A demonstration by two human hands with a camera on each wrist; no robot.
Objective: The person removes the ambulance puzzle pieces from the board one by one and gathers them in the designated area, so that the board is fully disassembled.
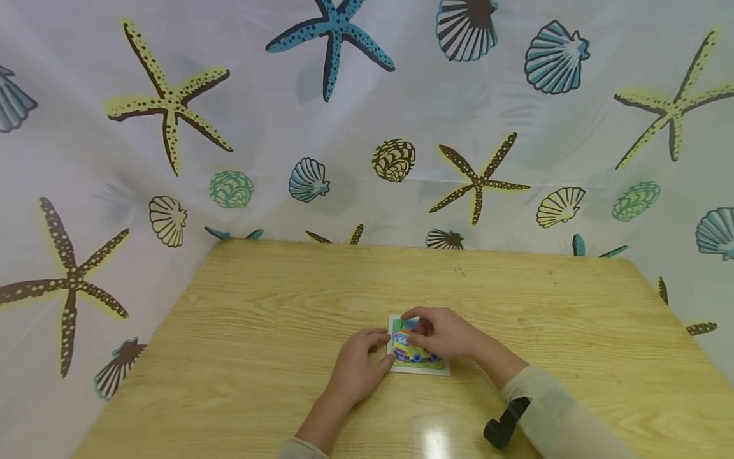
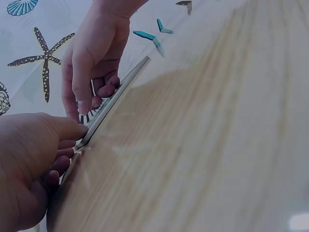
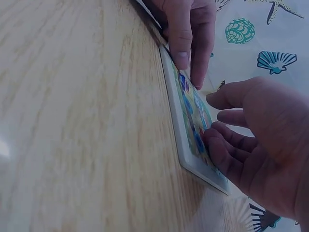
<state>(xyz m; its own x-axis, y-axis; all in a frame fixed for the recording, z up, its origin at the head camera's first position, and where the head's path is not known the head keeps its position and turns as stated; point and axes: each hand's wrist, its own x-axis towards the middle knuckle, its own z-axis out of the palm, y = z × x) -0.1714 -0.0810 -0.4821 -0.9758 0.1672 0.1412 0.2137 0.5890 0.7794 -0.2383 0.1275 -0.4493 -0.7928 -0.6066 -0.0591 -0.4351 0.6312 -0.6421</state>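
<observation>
A small square picture board with a white border lies flat on the wooden table, printed with a brightly coloured vehicle. My left hand holds it at the left edge, index finger and thumb both at the rim. Over the right part of the picture is my right hand, covering some of the vehicle. Seen in the right wrist view, the right hand has loosely bent fingers, a tip touching the printed surface and another digit raised above it. No separate object shows in its grasp.
The wooden table spreads around the board on all sides. A white cloth printed with starfish and shells hangs behind it and at both sides. A black wrist device sticks out from the right sleeve.
</observation>
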